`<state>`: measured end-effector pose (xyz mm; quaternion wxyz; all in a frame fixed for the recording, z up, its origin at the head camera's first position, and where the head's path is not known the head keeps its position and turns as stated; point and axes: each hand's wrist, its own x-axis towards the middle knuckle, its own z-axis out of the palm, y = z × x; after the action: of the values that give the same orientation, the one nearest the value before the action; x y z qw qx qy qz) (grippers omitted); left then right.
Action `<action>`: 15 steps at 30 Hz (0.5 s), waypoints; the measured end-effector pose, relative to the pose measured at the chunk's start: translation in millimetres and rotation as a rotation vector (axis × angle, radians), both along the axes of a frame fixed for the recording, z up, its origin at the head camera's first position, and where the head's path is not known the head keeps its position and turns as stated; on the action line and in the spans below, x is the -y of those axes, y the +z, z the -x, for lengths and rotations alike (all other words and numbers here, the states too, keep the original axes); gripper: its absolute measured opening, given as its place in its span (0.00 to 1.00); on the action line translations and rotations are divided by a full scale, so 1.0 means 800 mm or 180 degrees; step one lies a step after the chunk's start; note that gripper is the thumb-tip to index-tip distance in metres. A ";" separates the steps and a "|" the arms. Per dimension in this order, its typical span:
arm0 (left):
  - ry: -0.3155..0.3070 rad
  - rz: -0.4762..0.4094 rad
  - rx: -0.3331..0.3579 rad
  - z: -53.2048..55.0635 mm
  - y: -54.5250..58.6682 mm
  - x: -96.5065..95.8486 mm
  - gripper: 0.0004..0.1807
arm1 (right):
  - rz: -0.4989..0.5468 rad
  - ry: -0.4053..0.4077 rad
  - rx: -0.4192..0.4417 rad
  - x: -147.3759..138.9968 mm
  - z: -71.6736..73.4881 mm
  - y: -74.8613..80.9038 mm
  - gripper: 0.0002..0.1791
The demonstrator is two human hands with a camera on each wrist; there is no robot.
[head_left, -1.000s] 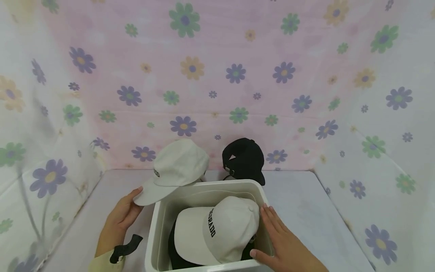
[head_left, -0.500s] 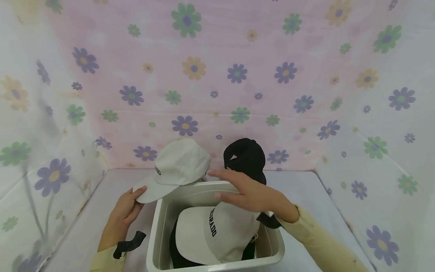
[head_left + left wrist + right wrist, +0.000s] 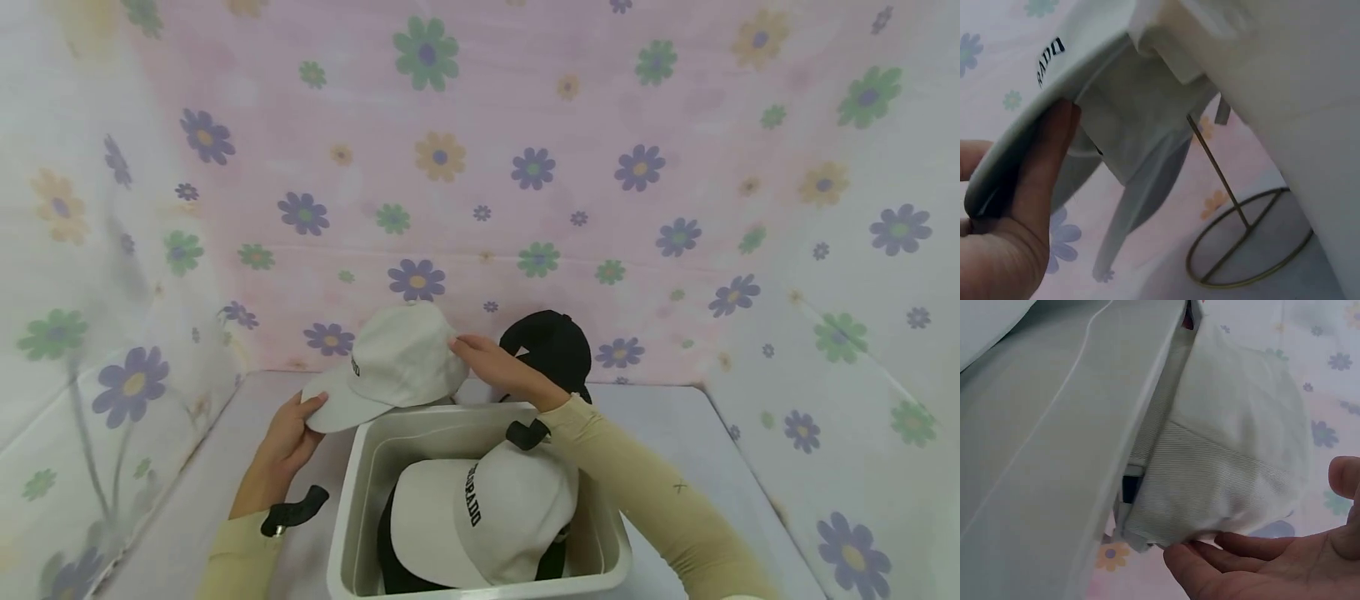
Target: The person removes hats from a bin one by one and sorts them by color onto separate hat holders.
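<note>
An off-white baseball cap [image 3: 408,358] with dark lettering sits behind the bin's far left corner, its brim toward the left. My left hand [image 3: 288,435] pinches the brim edge between thumb and fingers. At the back of the cap's crown, my right hand [image 3: 504,367] touches the fabric with nearly straight fingers. In the right wrist view its fingertips lie against the cap's lower edge, with the thumb apart. Under the cap, the left wrist view shows a thin brass-coloured wire stand [image 3: 1219,169] with a round base.
In front stands a white plastic bin [image 3: 343,508]. Inside it, another off-white cap [image 3: 517,517] marked with dark letters lies on something black [image 3: 551,562]. A black cap [image 3: 573,350] is behind the bin, right of centre. Flower-patterned cloth walls [image 3: 465,275] surround the table.
My right hand has left the bin's right rim and crossed over the bin to the back of the off-white cap. The left hand keeps its grip; the brim is slightly higher.
</note>
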<state>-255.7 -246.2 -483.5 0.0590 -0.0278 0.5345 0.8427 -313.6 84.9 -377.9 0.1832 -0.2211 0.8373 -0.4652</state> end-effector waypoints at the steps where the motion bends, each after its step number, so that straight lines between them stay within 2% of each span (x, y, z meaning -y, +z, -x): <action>1: -0.0007 -0.0026 -0.0027 0.002 -0.002 0.000 0.21 | 0.0017 -0.0065 0.0078 0.002 0.002 -0.003 0.36; 4: -0.0038 -0.0093 -0.0095 0.008 -0.006 0.000 0.24 | 0.0154 -0.0238 0.0312 0.005 0.010 -0.011 0.36; 7: -0.0030 -0.0166 -0.0173 0.013 -0.007 0.000 0.23 | 0.0339 -0.0401 0.0455 0.006 0.018 -0.017 0.34; 12: -0.0058 -0.0087 -0.0388 0.024 -0.001 -0.002 0.27 | 0.0898 -0.0659 0.0607 0.004 0.033 -0.016 0.29; 15: -0.0105 0.0007 -0.0479 0.030 0.005 -0.002 0.32 | 0.1307 -0.0597 0.0720 0.001 0.041 -0.011 0.27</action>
<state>-280.0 -244.6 -479.8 0.0325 0.0443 0.5387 0.8407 -346.3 84.0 -386.8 0.1830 -0.1216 0.7163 -0.6623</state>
